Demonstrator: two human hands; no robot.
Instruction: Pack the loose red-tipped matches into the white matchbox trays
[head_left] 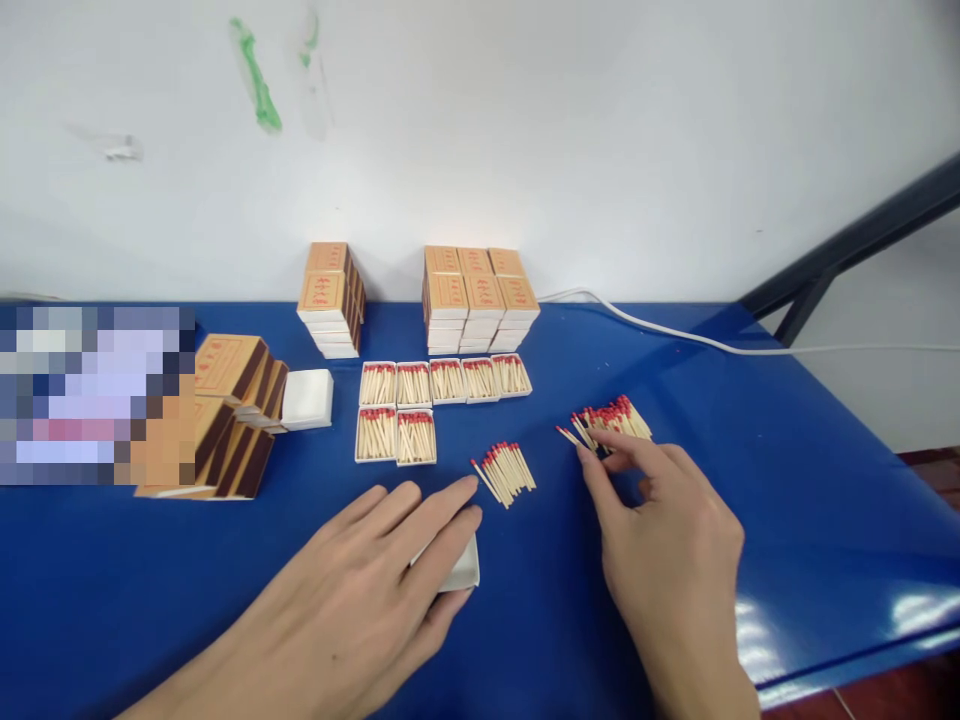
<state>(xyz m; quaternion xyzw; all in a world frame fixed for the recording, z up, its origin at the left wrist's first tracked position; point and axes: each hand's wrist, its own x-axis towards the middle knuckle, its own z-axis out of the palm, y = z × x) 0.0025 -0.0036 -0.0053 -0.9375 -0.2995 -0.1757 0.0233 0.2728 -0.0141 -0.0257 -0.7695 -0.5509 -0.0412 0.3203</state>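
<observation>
My left hand (375, 580) lies over a white inner matchbox tray (463, 568), its thumb along the near side and fingers over the top and far side. The fingers hide most of that tray. Thumb and index finger of my right hand (667, 520) pinch at a few red-tipped matches (574, 438) on the left edge of a loose heap of matches (619, 415). Between the hands lies a smaller bunch of matches (510, 470), touched by neither. Beyond my left hand, several trays filled with matches (397, 438) stand in two rows.
Stacked matchboxes (326, 300) and another matchbox block (480, 300) stand against the white wall (600, 150). More matchboxes (232, 370) and a white tray (307, 398) sit left, beside a pixelated area. A white cable (675, 335) crosses the blue table (810, 480) at the back right.
</observation>
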